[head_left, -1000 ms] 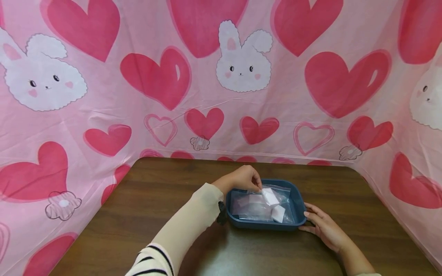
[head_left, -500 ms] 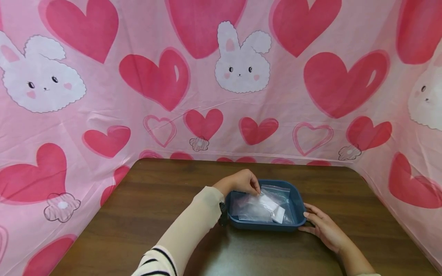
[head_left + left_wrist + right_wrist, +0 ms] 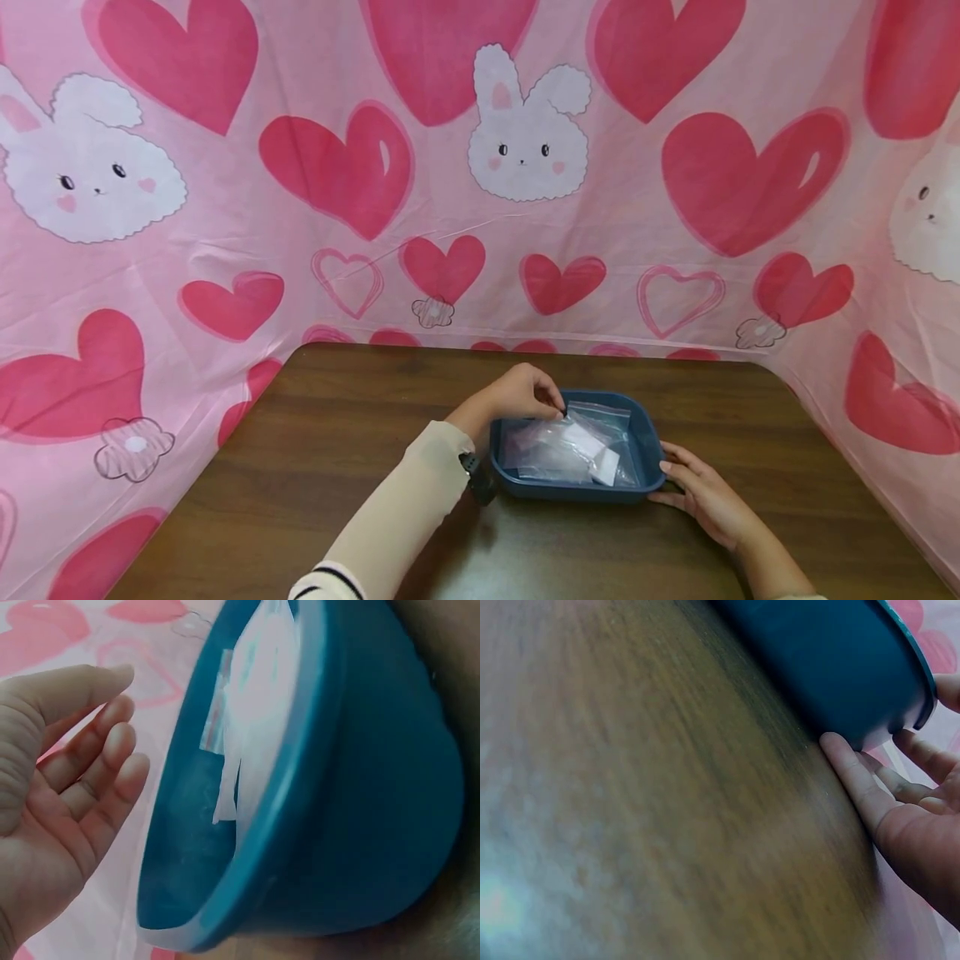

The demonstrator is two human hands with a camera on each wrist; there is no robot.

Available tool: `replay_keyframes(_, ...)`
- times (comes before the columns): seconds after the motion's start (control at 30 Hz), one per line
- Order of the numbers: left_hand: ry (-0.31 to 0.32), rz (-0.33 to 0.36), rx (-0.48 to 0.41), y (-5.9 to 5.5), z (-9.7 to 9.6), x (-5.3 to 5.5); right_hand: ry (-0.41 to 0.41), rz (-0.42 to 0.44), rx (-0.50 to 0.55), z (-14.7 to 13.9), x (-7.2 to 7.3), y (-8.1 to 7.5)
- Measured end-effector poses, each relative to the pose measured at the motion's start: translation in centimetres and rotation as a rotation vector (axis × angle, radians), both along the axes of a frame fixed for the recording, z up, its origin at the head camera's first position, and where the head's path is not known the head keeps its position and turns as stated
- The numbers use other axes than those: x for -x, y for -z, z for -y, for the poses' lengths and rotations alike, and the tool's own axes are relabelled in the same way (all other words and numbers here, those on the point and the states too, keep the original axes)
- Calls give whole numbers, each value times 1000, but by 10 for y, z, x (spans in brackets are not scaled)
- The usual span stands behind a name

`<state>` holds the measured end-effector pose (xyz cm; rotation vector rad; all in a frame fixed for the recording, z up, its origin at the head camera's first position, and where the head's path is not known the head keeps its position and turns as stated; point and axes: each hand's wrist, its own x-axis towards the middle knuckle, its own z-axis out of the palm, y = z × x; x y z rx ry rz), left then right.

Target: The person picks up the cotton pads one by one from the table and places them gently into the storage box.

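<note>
In the head view my left hand (image 3: 525, 392) hovers over the back left rim of a blue plastic basin (image 3: 577, 492). The left wrist view has that hand's loosely bent fingers (image 3: 112, 780) beside the basin, with nothing between them. Clear zip bags (image 3: 551, 458) lie in the basin, with white pieces (image 3: 606, 467) among them, too indistinct to identify. My right hand (image 3: 705, 496) touches the basin's right end. In the right wrist view its fairly straight fingers (image 3: 855, 776) rest against the basin's outer wall, low near the table.
The basin stands on a brown wooden table (image 3: 360, 433). A pink curtain (image 3: 450, 208) with hearts and rabbits hangs behind the table and along both sides. A dark wrist device (image 3: 477, 479) is strapped at my left sleeve's cuff, close to the basin's left edge.
My left hand lowered a clear bag with a white piece into the basin and let go. It has since drawn slightly left. The right hand stays at the basin's end.
</note>
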<state>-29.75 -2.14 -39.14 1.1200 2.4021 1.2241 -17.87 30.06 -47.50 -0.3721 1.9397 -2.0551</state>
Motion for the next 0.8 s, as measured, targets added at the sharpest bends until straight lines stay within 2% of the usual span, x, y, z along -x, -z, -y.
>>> replay_keyframes(0.17, -105, 19, -86, 3, 6, -7, -3, -6, 10, 0, 0, 0)
replay_keyframes(0.37, -175, 44, -165, 3, 17, -17, -20, -36, 30, 1, 0, 2)
replay_keyframes(0.6, -230, -31, -256, 7, 28, -29, -6, -39, 8, 2, 0, 2)
replay_keyframes(0.8, -271, -98, -231, 11, 39, -36, 5, -34, -8, 3, 0, 2)
